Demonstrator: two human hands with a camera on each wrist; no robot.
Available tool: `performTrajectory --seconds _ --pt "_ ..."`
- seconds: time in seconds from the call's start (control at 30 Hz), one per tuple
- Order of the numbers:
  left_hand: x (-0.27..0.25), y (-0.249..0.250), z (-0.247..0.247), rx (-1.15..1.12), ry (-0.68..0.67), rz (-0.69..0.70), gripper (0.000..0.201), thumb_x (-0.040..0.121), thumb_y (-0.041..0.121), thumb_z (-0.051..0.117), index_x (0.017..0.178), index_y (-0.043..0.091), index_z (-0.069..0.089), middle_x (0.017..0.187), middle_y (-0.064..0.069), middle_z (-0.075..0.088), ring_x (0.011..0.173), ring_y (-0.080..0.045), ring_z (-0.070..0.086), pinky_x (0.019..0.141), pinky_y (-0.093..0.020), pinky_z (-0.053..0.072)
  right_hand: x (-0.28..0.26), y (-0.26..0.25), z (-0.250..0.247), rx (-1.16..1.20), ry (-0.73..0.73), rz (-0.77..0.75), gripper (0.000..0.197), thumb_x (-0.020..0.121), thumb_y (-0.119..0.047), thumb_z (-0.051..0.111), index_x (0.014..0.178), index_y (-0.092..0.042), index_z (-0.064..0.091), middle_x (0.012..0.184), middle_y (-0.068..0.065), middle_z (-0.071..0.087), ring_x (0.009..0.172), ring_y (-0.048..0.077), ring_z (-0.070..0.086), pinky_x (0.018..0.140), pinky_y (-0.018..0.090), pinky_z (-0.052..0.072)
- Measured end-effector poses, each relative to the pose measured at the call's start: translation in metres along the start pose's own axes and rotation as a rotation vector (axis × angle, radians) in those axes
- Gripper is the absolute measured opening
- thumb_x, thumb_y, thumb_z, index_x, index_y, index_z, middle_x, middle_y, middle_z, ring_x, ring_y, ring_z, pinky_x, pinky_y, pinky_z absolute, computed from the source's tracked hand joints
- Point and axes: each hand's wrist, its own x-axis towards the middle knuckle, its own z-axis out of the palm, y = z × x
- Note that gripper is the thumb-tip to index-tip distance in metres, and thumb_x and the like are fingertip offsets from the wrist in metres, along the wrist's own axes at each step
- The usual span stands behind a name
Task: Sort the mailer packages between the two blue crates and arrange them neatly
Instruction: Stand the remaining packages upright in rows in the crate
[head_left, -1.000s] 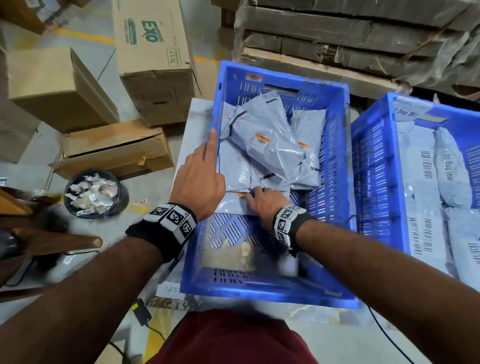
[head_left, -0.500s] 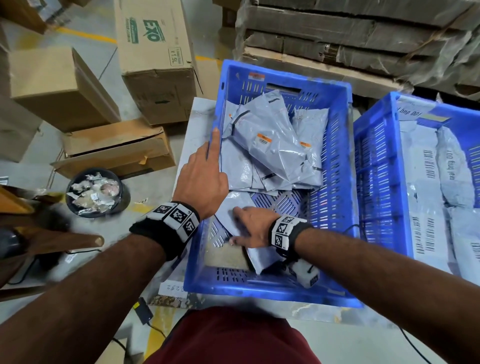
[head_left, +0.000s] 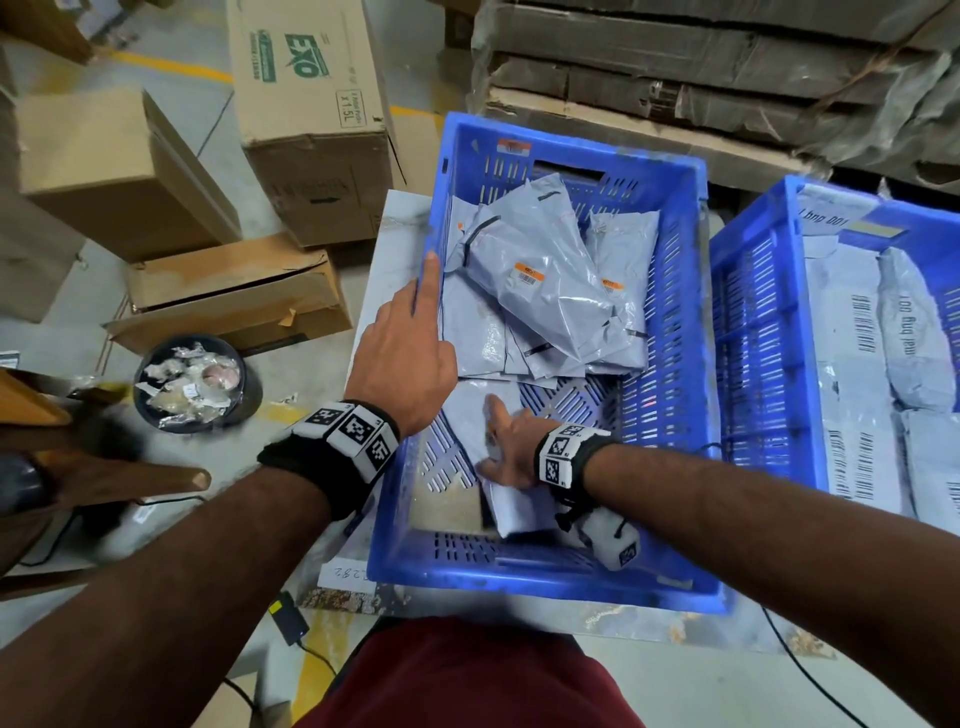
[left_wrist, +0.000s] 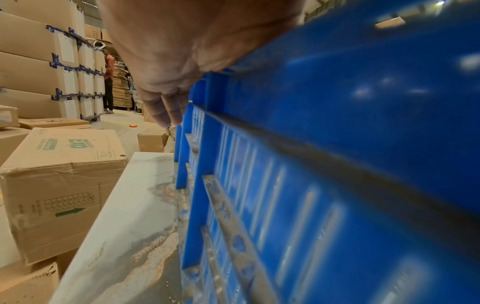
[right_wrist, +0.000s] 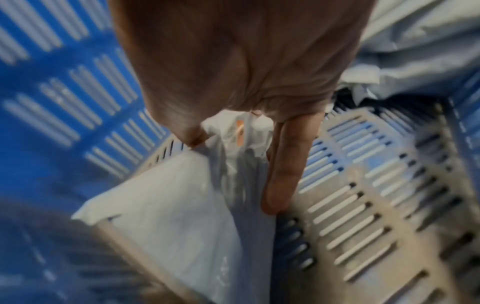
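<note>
Left hand (head_left: 408, 358) rests, fingers straight, on the left rim of the blue slotted plastic crate (head_left: 519, 577). Inside the crate's near end, right hand (head_left: 511, 449) pinches a crumpled grey plastic mailer bag (head_left: 519, 512).

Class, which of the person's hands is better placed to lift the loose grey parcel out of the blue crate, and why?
Right. The right hand lies on the grey parcel, thumb and finger pinching its bunched plastic. The left hand only rests on the left rim of the blue crate, away from it.
</note>
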Motion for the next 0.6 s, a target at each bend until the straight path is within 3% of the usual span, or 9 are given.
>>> performTrajectory --seconds 0.1,0.17,0.27,0.4,0.5,0.6 --pt "0.0 0.0 0.001 0.011 0.002 0.003 0.085 0.084 0.029 0.034 0.162 0.019 0.0 0.129 -0.015 0.05 0.104 -0.034 0.051 0.091 -0.05 0.046 0.003 -0.002 -0.006 0.267 0.021 0.028 0.075 0.093 -0.052 0.059 0.139 -0.01 0.019 0.12 0.014 0.065 0.09 0.032 0.065 0.075 0.036 0.049" --pt "0.001 0.0 0.001 0.014 0.0 0.004 0.086 0.084 0.028 0.034 0.162 0.019 0.001 0.129 -0.015 0.05 0.104 -0.033 0.051 0.091 -0.05 0.046 0.004 -0.009 -0.008 0.341 0.003 0.01 0.082 0.091 -0.06 0.059 0.14 -0.009 0.019 0.118 0.01 0.063 0.085 0.028 0.063 0.077 0.037 0.05" --pt "0.001 0.0 0.001 0.013 -0.003 0.003 0.086 0.084 0.028 0.035 0.162 0.019 0.0 0.129 -0.015 0.051 0.104 -0.033 0.051 0.092 -0.051 0.047 0.005 -0.017 -0.014 0.221 -0.017 -0.105 0.106 0.076 -0.082 0.056 0.147 -0.015 0.013 0.118 0.01 0.063 0.092 0.029 0.063 0.084 0.04 0.052" --pt "0.001 -0.001 0.001 0.015 -0.005 0.003 0.086 0.084 0.029 0.033 0.162 0.019 0.0 0.132 -0.015 0.05 0.106 -0.033 0.052 0.093 -0.051 0.047 0.006 -0.017 -0.013 -0.074 -0.044 -0.194 0.13 0.067 -0.082 0.065 0.155 -0.029 -0.014 0.138 0.019 0.051 0.112 0.036 0.061 0.087 0.042 0.05" --pt "0.001 0.0 0.002 0.017 -0.003 0.002 0.085 0.083 0.03 0.032 0.162 0.019 0.0 0.133 -0.015 0.05 0.107 -0.033 0.051 0.095 -0.051 0.046 0.005 -0.02 -0.005 -0.167 -0.088 -0.187 0.13 0.071 -0.071 0.072 0.154 -0.033 -0.021 0.153 0.019 0.029 0.12 0.038 0.056 0.089 0.045 0.05" --pt "0.0 0.0 0.001 0.019 -0.001 0.004 0.085 0.084 0.03 0.032 0.162 0.02 0.0 0.133 -0.015 0.05 0.106 -0.032 0.052 0.094 -0.051 0.046 0.001 -0.016 -0.007 -0.187 -0.091 -0.219 0.114 0.083 -0.062 0.066 0.156 -0.033 -0.017 0.157 0.017 0.023 0.123 0.038 0.054 0.092 0.043 0.048"
